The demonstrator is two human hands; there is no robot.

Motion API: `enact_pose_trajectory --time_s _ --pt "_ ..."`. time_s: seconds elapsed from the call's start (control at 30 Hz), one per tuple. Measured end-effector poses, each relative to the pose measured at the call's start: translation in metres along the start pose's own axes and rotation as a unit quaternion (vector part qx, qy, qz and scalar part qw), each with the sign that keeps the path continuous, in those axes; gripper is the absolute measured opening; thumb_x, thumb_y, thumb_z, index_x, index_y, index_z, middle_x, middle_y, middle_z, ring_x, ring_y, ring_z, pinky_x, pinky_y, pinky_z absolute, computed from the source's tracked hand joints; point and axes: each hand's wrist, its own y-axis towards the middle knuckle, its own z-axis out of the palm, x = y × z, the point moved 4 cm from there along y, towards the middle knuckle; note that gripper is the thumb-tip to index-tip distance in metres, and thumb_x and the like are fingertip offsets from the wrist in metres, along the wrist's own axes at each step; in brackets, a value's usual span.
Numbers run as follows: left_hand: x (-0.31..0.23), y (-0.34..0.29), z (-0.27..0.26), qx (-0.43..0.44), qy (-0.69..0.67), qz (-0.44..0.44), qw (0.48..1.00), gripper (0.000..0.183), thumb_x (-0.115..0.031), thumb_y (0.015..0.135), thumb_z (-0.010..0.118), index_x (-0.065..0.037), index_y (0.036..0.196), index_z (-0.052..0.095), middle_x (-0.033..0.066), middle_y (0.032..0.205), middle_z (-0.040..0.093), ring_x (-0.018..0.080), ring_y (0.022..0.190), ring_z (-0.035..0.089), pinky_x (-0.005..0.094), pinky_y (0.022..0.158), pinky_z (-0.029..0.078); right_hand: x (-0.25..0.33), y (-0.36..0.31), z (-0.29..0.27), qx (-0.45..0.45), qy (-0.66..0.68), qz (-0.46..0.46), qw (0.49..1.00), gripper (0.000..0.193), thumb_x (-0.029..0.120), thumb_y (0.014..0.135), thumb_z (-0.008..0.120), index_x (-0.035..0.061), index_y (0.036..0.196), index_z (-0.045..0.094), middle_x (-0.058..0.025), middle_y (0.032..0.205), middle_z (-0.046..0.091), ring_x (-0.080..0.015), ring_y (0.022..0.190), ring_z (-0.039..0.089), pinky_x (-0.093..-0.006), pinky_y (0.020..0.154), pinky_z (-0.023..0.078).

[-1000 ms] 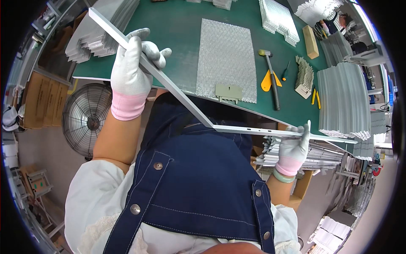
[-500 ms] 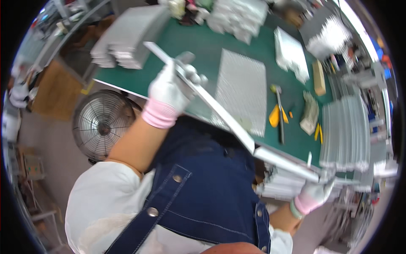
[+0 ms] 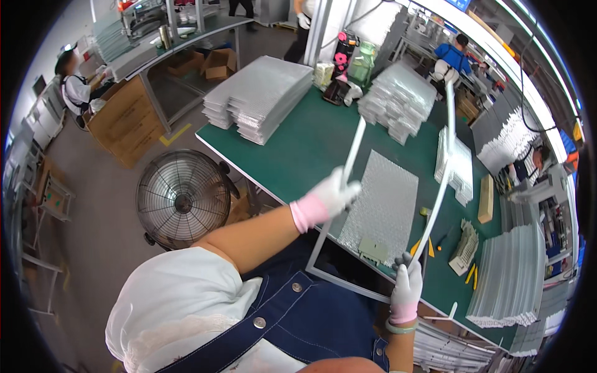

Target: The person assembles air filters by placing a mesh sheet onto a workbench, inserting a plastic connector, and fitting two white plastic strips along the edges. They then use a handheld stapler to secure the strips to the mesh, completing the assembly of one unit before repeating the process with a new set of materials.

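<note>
My left hand (image 3: 329,198), in a white glove with a pink cuff, is closed around one side of a thin pale metal frame strip (image 3: 356,149). My right hand (image 3: 407,287), gloved alike with dark grey fingertips, grips its opposite side. The strip bends at corners into an open frame, its lower bar crossing in front of my apron; the far end of the right side rises over the table. Beneath the frame, a silver textured sheet (image 3: 388,193) lies flat on the green table (image 3: 292,161). A small grey-green block (image 3: 372,250) rests on the sheet's near end.
Stacked silver panels (image 3: 267,93) stand at the far left, with wrapped panels (image 3: 398,99) at the back. Toward the right are a wooden block (image 3: 485,199), yellow-handled tools (image 3: 472,276) and piled metal strips (image 3: 510,280). A floor fan (image 3: 183,202) stands left. Other people work farther off.
The strip was almost straight and slanted across my body; now it is bent into an open frame, with its sides pointing away. My right hand has moved left, and the view takes in more room.
</note>
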Motion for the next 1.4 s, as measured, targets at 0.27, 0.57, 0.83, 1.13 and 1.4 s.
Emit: enact_pose_trajectory --time_s 0.27,0.57,0.83,1.13,1.4 --pt "0.062 -0.024 0.030 0.057 0.287 -0.006 0.956 0.072 -0.027 0.082 0.065 0.003 0.139 0.033 0.0295 0.093 0.064 0.0456 0.087 0.063 0.0463 0.082 0.052 -0.066 0.041 0.015 -0.034 -0.168 0.079 0.982 0.027 0.012 0.092 0.055 -0.0065 0.111 0.059 -0.0203 0.095 0.062 -0.0340 0.087 0.060 -0.0405 0.085 0.048" --pt "0.062 -0.079 -0.013 -0.010 0.377 -0.034 0.926 0.040 -0.037 0.084 0.065 0.001 0.096 0.060 0.0207 0.087 0.065 0.0389 0.083 0.065 0.0459 0.078 0.053 -0.062 -0.033 0.032 -0.041 -0.051 0.112 0.992 0.040 0.017 0.085 0.072 -0.0035 0.116 0.056 -0.0070 0.089 0.062 -0.0114 0.073 0.057 -0.0263 0.068 0.048" --pt "0.097 -0.089 -0.006 0.084 -0.046 -0.261 0.961 0.033 -0.028 0.094 0.063 0.002 0.108 0.060 0.0087 0.091 0.066 0.0164 0.081 0.066 0.0311 0.073 0.054 -0.070 -0.038 0.039 -0.064 0.228 0.236 0.942 0.051 0.004 0.088 0.067 -0.0064 0.130 0.041 -0.0070 0.093 0.063 -0.0109 0.076 0.062 -0.0243 0.062 0.055" --pt "0.098 -0.101 -0.010 0.168 0.002 -0.285 0.944 0.031 -0.027 0.095 0.064 0.002 0.107 0.062 0.0093 0.095 0.067 0.0164 0.080 0.066 0.0293 0.075 0.055 -0.077 -0.058 0.025 0.007 0.291 0.315 0.903 0.039 0.008 0.090 0.066 -0.0084 0.120 0.049 -0.0139 0.094 0.065 -0.0182 0.076 0.066 -0.0290 0.068 0.058" --pt "0.103 -0.110 -0.012 0.153 -0.102 -0.300 0.936 0.032 -0.027 0.095 0.063 0.002 0.108 0.063 0.0112 0.097 0.067 0.0183 0.082 0.066 0.0317 0.079 0.055 -0.070 -0.065 0.023 0.071 0.247 0.389 0.884 0.022 0.019 0.095 0.063 -0.0016 0.104 0.058 -0.0042 0.083 0.062 -0.0093 0.065 0.058 -0.0224 0.055 0.047"
